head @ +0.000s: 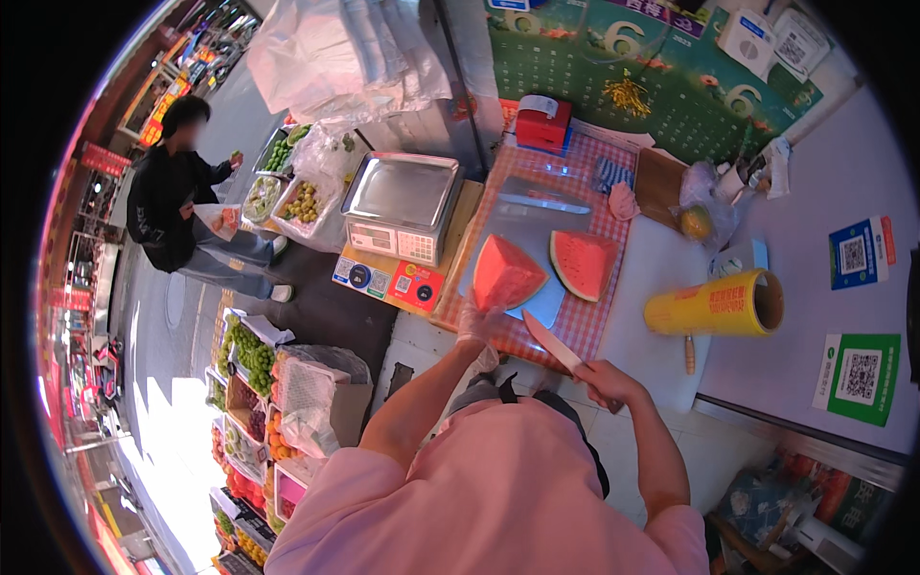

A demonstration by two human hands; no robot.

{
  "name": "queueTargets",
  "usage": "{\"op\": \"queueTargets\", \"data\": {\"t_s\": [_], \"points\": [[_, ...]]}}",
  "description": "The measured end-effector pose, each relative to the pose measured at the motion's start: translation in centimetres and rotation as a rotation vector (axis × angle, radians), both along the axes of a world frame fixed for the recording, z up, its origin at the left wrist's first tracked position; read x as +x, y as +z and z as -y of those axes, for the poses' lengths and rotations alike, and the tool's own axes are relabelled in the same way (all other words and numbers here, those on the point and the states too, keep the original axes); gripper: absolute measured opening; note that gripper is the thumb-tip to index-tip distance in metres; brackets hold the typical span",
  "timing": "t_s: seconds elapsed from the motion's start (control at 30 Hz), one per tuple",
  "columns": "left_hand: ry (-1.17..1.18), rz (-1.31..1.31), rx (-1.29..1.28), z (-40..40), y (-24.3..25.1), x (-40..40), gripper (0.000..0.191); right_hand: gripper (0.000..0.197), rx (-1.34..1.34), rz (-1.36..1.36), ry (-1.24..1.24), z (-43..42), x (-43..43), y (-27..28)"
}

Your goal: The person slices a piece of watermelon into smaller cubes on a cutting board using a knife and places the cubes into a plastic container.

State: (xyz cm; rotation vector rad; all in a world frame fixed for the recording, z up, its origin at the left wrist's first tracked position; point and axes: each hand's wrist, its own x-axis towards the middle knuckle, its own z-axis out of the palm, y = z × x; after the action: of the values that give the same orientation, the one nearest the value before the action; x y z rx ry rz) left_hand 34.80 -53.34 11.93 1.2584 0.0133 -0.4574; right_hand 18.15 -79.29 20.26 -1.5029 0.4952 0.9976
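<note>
My left hand (480, 320), in a clear plastic glove, is at the near lower edge of a large watermelon wedge (507, 273) and appears to hold it. The wedge rests with its red flesh up on a glossy cutting board (552, 296). Bare, my right hand (608, 382) grips a long knife (550, 339) by its handle. The blade points up and left, its tip near the board's front edge and apart from the melon. A second watermelon wedge (583, 263) lies to the right, partly over the red checked cloth (575, 325).
Another knife (544, 204) lies behind the wedges. A digital scale (402, 205) stands left, a yellow film roll (708, 303) right. A red box (543, 122) sits at the back. Fruit crates (248, 402) line the street side. A person (172, 194) there holds a bag.
</note>
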Motion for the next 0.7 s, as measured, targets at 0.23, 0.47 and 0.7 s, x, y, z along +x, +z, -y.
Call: {"op": "queueTargets", "data": {"t_s": [0.23,0.47,0.7], "points": [[0.111,0.028,0.545,3.0,-2.5,-3.3,0.056,0.032,-0.002,0.125,-0.436,-1.3,-1.8,3.6],[0.032,0.261,0.957,-1.4,2.4,2.3,0.045,0.034,-0.345,0.383,-0.347,-6.4,4.8,3.7],[-0.018,0.24,0.777,-0.5,-0.7,-0.6,0.026,0.035,-0.894,0.679,-0.098,-12.5,9.7,1.0]]}}
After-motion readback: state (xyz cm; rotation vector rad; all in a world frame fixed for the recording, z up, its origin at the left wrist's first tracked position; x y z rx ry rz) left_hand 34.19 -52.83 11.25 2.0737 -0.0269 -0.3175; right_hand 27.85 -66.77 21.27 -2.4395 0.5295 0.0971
